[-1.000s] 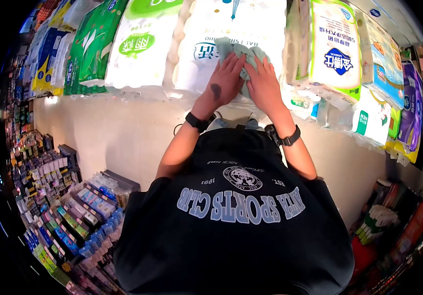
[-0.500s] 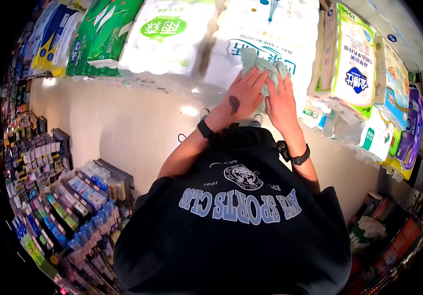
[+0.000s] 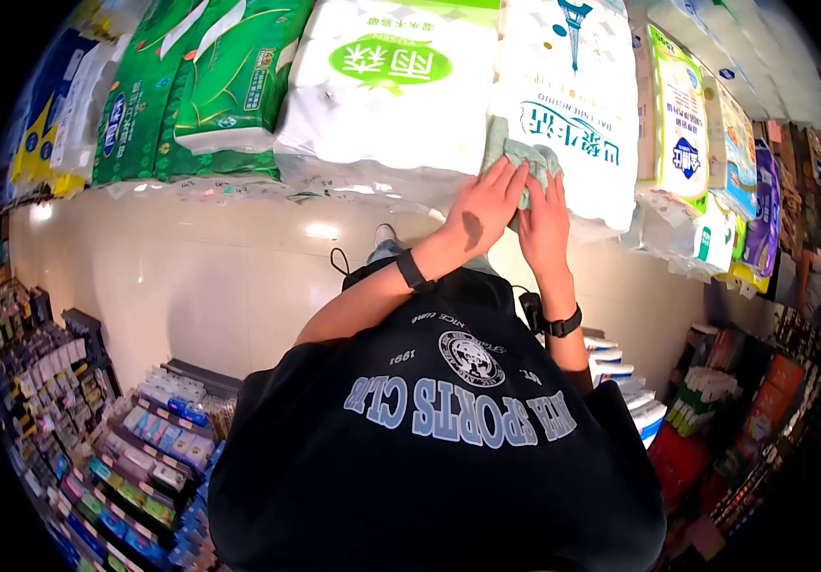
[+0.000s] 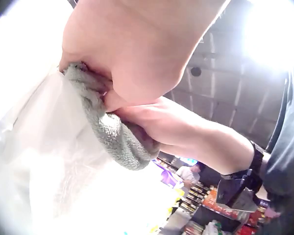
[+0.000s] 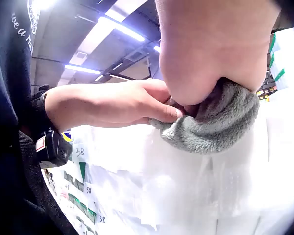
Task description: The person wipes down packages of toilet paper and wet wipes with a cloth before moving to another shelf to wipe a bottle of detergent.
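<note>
A grey-green fluffy cloth [image 3: 523, 160] lies bunched on the near left part of a white tissue pack [image 3: 577, 195] with blue lettering and a tower print. My left hand [image 3: 485, 212], dark-marked on its back, grips the cloth from the left. Beside it, my right hand [image 3: 544, 229] holds the cloth's right side, the two hands' fingertips close together. In the left wrist view, the cloth [image 4: 117, 139] bulges out below both hands. From the right wrist, the left thumb [image 5: 169, 112] presses the cloth [image 5: 210, 129], which folds up under my right palm.
Left of this pack stand a white pack with a green oval [image 3: 382, 105] and green tissue packs [image 3: 239, 86]. More packs [image 3: 682, 124] line the right side. Shelves of small goods [image 3: 143, 448] stand behind me at left, beyond the pale floor [image 3: 239, 257].
Both hands have slid the cloth leftward over the white pack, toward its near left corner. The packs have shifted right in the head view as my body moved left. The grip looks the same.
</note>
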The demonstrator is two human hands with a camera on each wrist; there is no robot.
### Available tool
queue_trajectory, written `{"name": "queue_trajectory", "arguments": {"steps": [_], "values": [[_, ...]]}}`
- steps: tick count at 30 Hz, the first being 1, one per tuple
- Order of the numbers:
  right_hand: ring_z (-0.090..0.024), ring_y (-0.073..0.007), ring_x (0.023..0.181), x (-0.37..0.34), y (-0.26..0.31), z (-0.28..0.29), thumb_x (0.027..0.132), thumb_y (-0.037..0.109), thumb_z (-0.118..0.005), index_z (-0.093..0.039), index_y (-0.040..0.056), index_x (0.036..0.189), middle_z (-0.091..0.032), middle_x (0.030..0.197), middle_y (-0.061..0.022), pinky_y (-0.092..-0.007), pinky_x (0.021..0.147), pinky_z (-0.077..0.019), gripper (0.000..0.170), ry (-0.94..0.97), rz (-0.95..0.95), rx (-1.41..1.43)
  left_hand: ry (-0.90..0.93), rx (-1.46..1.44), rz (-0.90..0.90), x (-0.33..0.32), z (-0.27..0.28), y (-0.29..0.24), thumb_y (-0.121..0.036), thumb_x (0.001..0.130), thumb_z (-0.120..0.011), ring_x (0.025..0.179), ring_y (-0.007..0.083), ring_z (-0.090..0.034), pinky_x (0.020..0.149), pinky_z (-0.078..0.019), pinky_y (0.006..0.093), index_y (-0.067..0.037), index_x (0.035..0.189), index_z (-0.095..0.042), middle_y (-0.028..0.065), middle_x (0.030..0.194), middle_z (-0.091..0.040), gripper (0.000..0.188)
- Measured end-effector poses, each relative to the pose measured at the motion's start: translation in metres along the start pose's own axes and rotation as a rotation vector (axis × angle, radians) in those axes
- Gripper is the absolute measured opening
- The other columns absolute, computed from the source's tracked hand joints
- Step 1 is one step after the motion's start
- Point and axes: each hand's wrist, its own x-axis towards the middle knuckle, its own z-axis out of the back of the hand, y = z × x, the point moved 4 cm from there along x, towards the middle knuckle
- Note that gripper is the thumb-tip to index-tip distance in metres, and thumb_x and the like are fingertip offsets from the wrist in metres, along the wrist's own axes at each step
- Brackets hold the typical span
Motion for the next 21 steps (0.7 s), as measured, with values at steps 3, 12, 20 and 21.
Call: {"name": "queue_trajectory", "arguments": {"steps": [3,12,20,21], "values": [[-0.049,-0.0524,0.131,-0.017,0.015,0.003,0.077,-0.010,-0.062,-0.059,0.0091,0.132,-0.050,0.145,-0.0299,-0.0514,0.102,-0.0482,0.058,-0.023,-0.083,0.016,0.018,-0.076,-0.134,-0.011,0.012,0.002,0.000,0.079,-0.064,0.137,0.0363,-0.048,0.111,-0.0435,0.0451,0.004,0.146,-0.046,0.0208,0.139,-0.055,0.069],[-0.058,-0.0508,0.117,0.007,0.081,0.049,0.078,-0.010,-0.058,-0.058,0.0039,0.131,-0.053,0.140,-0.0319,-0.0473,0.096,-0.0509,0.055,-0.067,-0.051,0.228,-0.179,-0.224,-0.227,-0.001,0.101,0.002,-0.001,0.080,-0.063,0.134,0.0351,-0.051,0.101,-0.0506,0.0437,0.002,0.138,-0.055,0.0181,0.135,-0.056,0.058],[-0.040,-0.0529,0.138,0.065,0.127,-0.025,0.083,0.010,-0.070,-0.055,-0.0002,0.136,-0.049,0.144,-0.0313,-0.0547,0.117,-0.0343,0.056,0.098,0.285,0.019,-0.156,0.112,0.139,-0.021,0.140,0.068,0.001,0.077,-0.062,0.138,0.0377,-0.046,0.110,-0.0408,0.0510,-0.007,0.140,-0.056,0.0181,0.137,-0.055,0.063],[-0.039,-0.0526,0.139,0.067,0.134,-0.027,0.082,0.010,-0.071,-0.055,0.0001,0.136,-0.049,0.144,-0.0305,-0.0549,0.117,-0.0341,0.057,0.108,0.314,0.021,-0.123,0.160,0.191,-0.026,0.139,0.077,0.001,0.078,-0.062,0.139,0.0377,-0.046,0.110,-0.0407,0.0512,-0.007,0.140,-0.056,0.0182,0.138,-0.055,0.063]]}}
